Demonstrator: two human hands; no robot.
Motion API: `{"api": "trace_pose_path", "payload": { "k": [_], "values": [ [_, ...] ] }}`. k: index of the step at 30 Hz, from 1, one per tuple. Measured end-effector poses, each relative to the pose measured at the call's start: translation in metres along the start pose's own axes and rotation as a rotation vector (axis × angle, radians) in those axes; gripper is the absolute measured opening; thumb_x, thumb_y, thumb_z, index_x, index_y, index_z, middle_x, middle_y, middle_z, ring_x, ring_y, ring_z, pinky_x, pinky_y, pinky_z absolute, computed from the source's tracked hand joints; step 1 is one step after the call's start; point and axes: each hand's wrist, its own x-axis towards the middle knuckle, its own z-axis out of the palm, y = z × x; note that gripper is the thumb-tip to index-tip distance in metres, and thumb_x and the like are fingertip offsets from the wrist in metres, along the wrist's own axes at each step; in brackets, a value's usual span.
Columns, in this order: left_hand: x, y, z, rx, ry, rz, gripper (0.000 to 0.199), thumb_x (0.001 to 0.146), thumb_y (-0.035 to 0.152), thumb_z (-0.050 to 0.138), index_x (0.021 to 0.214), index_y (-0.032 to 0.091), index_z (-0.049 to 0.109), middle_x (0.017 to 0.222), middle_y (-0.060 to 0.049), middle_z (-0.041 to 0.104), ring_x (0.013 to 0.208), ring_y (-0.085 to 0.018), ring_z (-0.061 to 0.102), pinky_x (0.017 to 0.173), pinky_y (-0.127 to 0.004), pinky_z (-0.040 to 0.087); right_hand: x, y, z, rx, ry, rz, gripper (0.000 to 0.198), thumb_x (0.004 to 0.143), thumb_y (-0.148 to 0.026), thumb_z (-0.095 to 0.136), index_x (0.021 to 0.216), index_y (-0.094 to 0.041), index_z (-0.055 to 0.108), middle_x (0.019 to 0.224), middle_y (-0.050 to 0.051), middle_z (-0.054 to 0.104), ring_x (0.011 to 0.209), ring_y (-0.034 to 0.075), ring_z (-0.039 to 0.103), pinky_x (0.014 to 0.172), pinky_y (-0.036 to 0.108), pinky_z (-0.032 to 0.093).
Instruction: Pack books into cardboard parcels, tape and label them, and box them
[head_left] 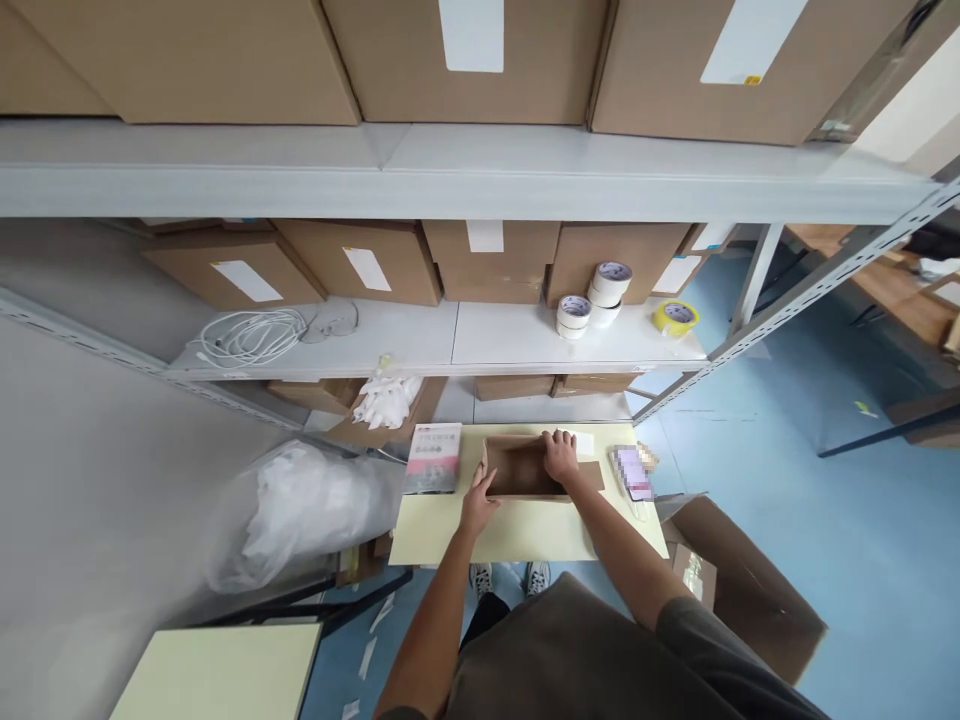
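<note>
A small open cardboard box [521,468] stands on the pale yellow table [487,540] in front of me, its hollow inside facing up. My left hand [478,500] grips the box's left wall near the front corner. At the right end, my right hand [560,458] is closed over the box's edge, its fingertips partly hidden inside. A cardboard flap [592,475] sticks out to the right, under my right wrist. Left of the box lies a printed pink-and-white booklet or pack [433,458]. On the right side of the table rests a phone-like item [634,473], blurred out.
Metal shelves [465,195] with large cartons [480,60] rise behind the table. Tape rolls [574,315], yellow tape [676,318] and a white cable coil [255,338] sit on the middle shelf. A plastic bag [315,510] is at left, a large open carton [750,580] on the right floor.
</note>
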Motion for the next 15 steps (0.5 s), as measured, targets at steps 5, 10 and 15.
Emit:
{"api": "trace_pose_path", "payload": {
  "k": [5, 10, 15],
  "values": [
    [-0.003, 0.01, -0.007, 0.025, -0.095, -0.012, 0.097, 0.076, 0.011, 0.076, 0.164, 0.029, 0.042, 0.179, -0.011, 0.016, 0.163, -0.031, 0.025, 0.118, -0.04, 0.047, 0.001, 0.009, 0.006, 0.147, 0.037, 0.013, 0.065, 0.087, -0.011, 0.05, 0.151, -0.021, 0.055, 0.139, 0.023, 0.059, 0.139, 0.041, 0.04, 0.124, 0.062, 0.011],
    [-0.007, 0.017, -0.005, -0.05, -0.084, 0.037, 0.109, 0.071, 0.013, 0.079, 0.169, 0.029, 0.032, 0.18, -0.012, 0.012, 0.164, -0.034, 0.019, 0.125, -0.045, 0.038, -0.014, -0.017, 0.0, 0.295, 0.188, 0.031, 0.079, 0.083, -0.01, 0.051, 0.161, -0.019, 0.043, 0.162, 0.02, 0.045, 0.161, 0.04, 0.014, 0.128, 0.068, 0.006],
    [-0.021, 0.008, -0.006, -0.158, -0.029, 0.112, 0.137, 0.066, 0.025, 0.09, 0.173, 0.032, 0.005, 0.181, -0.013, 0.006, 0.166, -0.037, 0.011, 0.131, -0.051, 0.026, -0.038, -0.088, 0.004, 0.521, 0.254, -0.235, 0.078, 0.085, -0.013, 0.047, 0.163, -0.019, 0.041, 0.168, 0.013, 0.041, 0.159, 0.029, 0.03, 0.129, 0.05, 0.032]
  ]
}}
